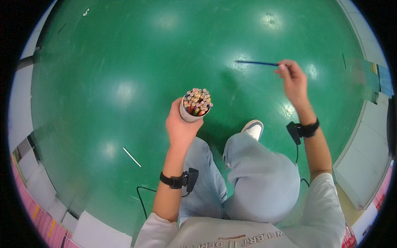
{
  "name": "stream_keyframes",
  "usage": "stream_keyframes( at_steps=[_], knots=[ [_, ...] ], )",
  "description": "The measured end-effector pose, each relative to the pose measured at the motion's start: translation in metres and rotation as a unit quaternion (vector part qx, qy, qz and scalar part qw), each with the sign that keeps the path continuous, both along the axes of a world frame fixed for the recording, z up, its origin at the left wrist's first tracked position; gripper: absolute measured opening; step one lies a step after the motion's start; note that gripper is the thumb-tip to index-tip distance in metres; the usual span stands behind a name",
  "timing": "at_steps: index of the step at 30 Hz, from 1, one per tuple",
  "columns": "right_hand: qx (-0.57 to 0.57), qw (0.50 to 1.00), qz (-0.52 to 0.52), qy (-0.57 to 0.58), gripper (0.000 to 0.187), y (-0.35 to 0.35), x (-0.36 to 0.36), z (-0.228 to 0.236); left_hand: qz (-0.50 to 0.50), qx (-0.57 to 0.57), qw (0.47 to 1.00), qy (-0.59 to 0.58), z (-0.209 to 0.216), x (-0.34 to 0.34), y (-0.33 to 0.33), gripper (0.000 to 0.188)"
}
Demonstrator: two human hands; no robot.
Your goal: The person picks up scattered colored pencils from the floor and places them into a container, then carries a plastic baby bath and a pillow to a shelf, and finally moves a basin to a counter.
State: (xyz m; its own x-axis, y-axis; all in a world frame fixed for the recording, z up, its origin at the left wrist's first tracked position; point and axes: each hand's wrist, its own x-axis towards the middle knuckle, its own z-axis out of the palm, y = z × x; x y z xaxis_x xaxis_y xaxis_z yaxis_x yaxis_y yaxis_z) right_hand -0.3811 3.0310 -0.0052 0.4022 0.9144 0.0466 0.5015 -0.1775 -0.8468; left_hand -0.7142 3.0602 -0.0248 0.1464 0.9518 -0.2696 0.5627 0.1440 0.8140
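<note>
My left hand (178, 129) is wrapped round a whitish cup (190, 117), holding it upright in front of my knees. Packed inside the cup are many coloured pencils (197, 100), their ends pointing up. Out to the right and farther forward, my right hand (294, 82) pinches one end of a dark blue pencil (257, 63). This pencil lies nearly level in the air, pointing left, well apart from the cup. A thin white stick (132, 157), pencil-like in shape, rests on the green floor left of my left forearm.
The green floor (124, 62) is shiny. Thin dark sticks lie far off, one at the left (62, 28) and one at the right (344, 60). A small white curled piece (86, 12) is at the far left. White cabinets (364, 153) line the right edge. My shoe (253, 129) is ahead.
</note>
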Motion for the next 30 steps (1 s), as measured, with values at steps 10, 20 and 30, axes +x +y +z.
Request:
stream_keyframes(
  at_steps=[10,20,30],
  knots=[
    [0.174,0.949,0.255,-0.062,0.012,0.051,-0.089,0.154,-0.012,0.043,0.998,-0.035,0.033,0.002,0.006,0.057],
    [0.176,0.829,0.499,-0.182,0.031,0.058,-0.138,0.137,0.047,0.034,0.998,-0.039,0.081,0.008,-0.018,0.057],
    [0.029,0.854,0.511,-0.094,0.047,0.044,-0.119,0.145,0.166,0.063,0.975,-0.133,0.096,-0.029,-0.050,0.054]
  ],
)
